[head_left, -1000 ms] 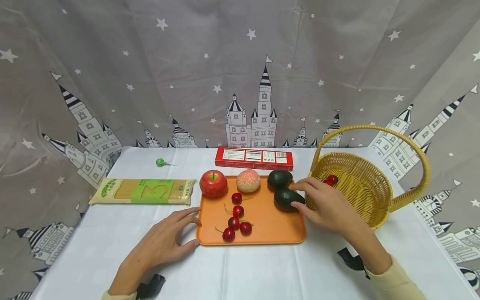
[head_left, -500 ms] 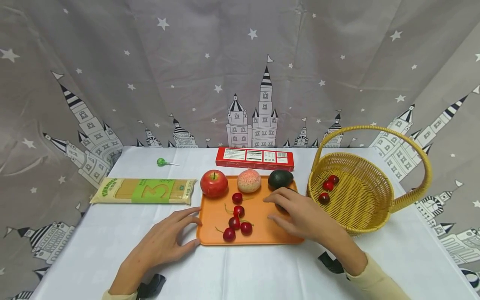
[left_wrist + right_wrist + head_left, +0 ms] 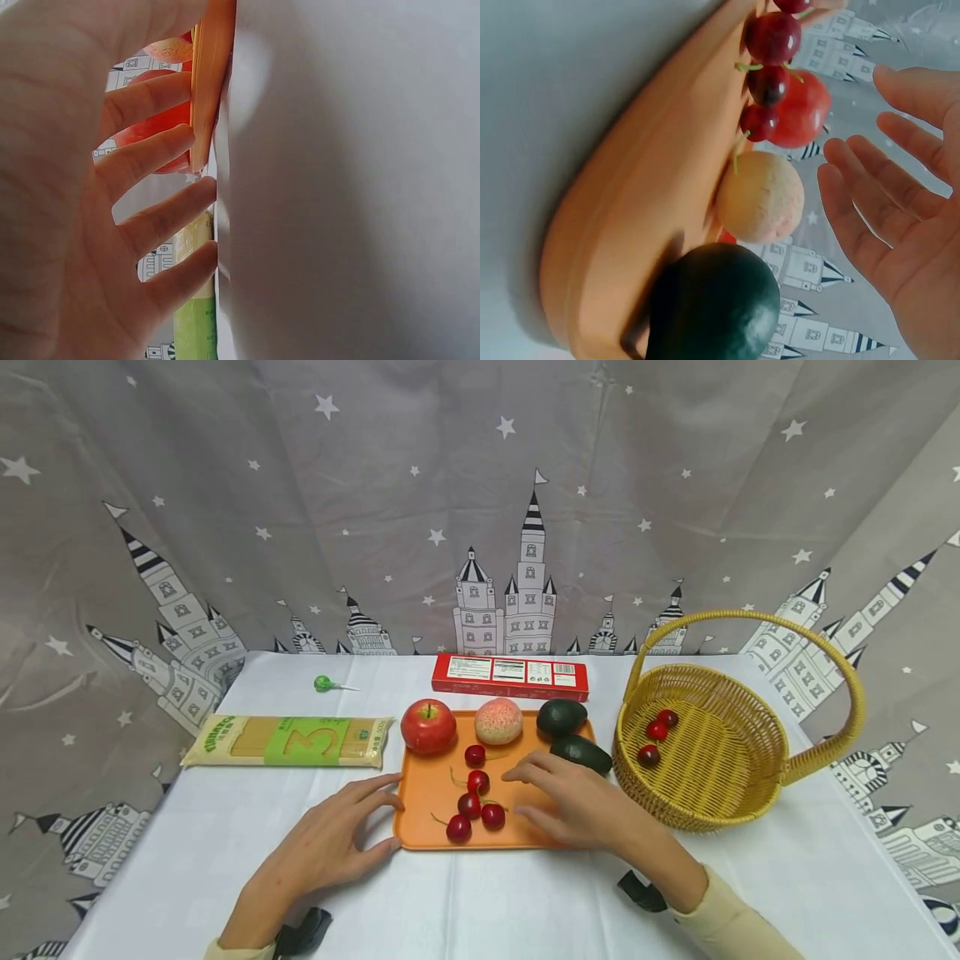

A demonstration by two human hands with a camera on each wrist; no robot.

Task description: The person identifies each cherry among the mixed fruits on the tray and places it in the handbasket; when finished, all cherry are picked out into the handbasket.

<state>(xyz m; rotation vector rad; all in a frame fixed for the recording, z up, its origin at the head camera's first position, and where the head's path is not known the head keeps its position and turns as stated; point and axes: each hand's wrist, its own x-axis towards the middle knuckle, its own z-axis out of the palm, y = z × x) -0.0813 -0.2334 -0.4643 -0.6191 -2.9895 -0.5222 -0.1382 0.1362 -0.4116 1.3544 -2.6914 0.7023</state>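
Note:
My left hand rests at the left rim of an orange tray, its fingertips touching the edge. Over the tray's right half hovers my right hand, fingers relaxed and holding nothing, as the right wrist view also shows. Several dark red cherries with stems lie left of its fingertips. Behind them on the tray sit a red apple and a speckled peach. Two dark green avocados lie at the back right, the nearer one partly covered by my right hand.
A yellow wicker basket with a tall handle stands right of the tray, a few cherries inside. Behind the tray lies a red box. To the left are a noodle packet and a green lollipop.
My right hand has moved left from the basket's edge, past the avocados, to near the cherries on the tray. A further cherry now shows in the basket. My left hand stays put.

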